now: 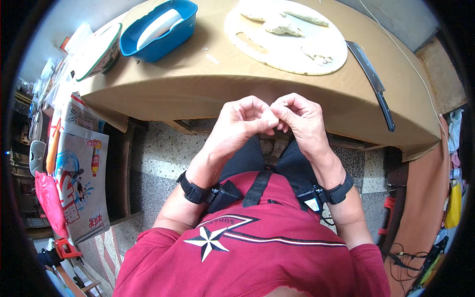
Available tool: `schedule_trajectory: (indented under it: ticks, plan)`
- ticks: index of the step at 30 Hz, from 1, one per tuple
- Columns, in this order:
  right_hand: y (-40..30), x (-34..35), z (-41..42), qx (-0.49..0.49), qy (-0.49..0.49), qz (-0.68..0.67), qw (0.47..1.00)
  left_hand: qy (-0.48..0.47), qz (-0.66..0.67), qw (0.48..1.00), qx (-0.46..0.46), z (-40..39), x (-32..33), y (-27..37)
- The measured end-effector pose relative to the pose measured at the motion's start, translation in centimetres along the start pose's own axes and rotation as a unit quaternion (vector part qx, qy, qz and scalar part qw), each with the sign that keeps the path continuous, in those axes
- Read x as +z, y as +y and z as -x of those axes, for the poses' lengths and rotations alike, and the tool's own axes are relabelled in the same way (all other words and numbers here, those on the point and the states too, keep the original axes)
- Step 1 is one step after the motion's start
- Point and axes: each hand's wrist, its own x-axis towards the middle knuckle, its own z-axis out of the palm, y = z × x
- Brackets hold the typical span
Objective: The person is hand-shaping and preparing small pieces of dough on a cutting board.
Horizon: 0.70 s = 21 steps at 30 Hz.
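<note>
My left hand [246,117] and my right hand [302,120] meet at the fingertips in front of the table's near edge, above my lap. Both have thumbs pressed to curled fingers. A small pale piece [274,105] shows between them, mostly hidden by the fingers. Beyond them lies a white round cutting board [267,61] with a slot handle. Several pale food lumps [282,28] rest at its far side, and torn pale shreds [316,55] lie nearer its right edge. A kitchen knife [367,68] with a black handle lies right of the board, its handle over the table's front edge.
A blue plastic basin [159,46] holding a long white object [157,28] stands at the table's [207,68] back left, beside a white tub [100,52]. A cable [404,52] runs along the right. Printed bags [85,178] hang at left. Straps hold devices on both wrists.
</note>
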Motion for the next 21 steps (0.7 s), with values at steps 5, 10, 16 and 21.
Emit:
schedule_trajectory:
  ticks: [5, 10, 16, 21]
  plan:
    - [0.7, 0.2, 0.3, 0.029, 0.027, -0.156, 0.987, 0.007, 0.013, 1.0, 0.027, -0.2, -0.3, -0.2]
    - [1.7, -0.4, 0.6, 0.005, 0.021, -0.057, 0.998, 0.028, 0.04, 0.998, 0.03, -0.1, 0.3, 0.1]
    - [1.1, -0.2, 0.9, -0.01, 0.034, 0.05, 0.998, 0.006, 0.012, 1.0, 0.015, -0.2, -0.3, -0.4]
    - [1.4, -0.5, 0.8, 0.001, 0.003, 0.001, 1.0, -0.001, 0.019, 0.999, 0.026, -0.2, -0.3, -0.6]
